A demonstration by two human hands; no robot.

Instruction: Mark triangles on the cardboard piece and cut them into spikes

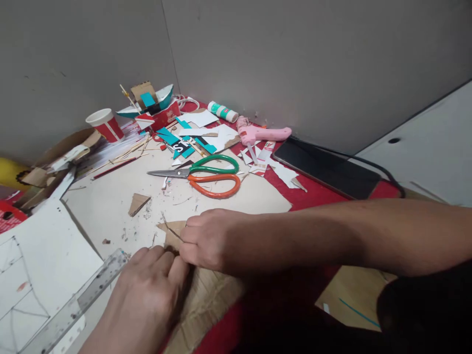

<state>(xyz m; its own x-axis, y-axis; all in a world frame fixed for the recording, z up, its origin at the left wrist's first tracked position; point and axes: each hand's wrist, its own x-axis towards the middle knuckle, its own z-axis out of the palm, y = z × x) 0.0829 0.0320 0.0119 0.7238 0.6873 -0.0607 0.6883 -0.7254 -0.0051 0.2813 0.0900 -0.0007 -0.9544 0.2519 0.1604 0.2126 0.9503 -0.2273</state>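
A piece of brown cardboard [206, 300] with a rough, ridged surface lies at the near edge of the work surface. My left hand [153, 278] is closed on its left side, fingers curled. My right hand [206, 241] reaches in from the right and grips the same cardboard just beyond, its knuckles close to my left hand. A thin dark strand sticks out by my right fingers. The fingertips of both hands are hidden. Scissors [210, 174] with green and orange handles lie open beyond my hands.
A clear ruler [81, 300] and a drawn-on white sheet [44, 260] lie at the left. Farther back are a paper cup [106, 125], a model boat [162, 98], paper scraps [221, 135], a pink glue gun [265, 132] and a phone [324, 167]. Grey walls stand behind.
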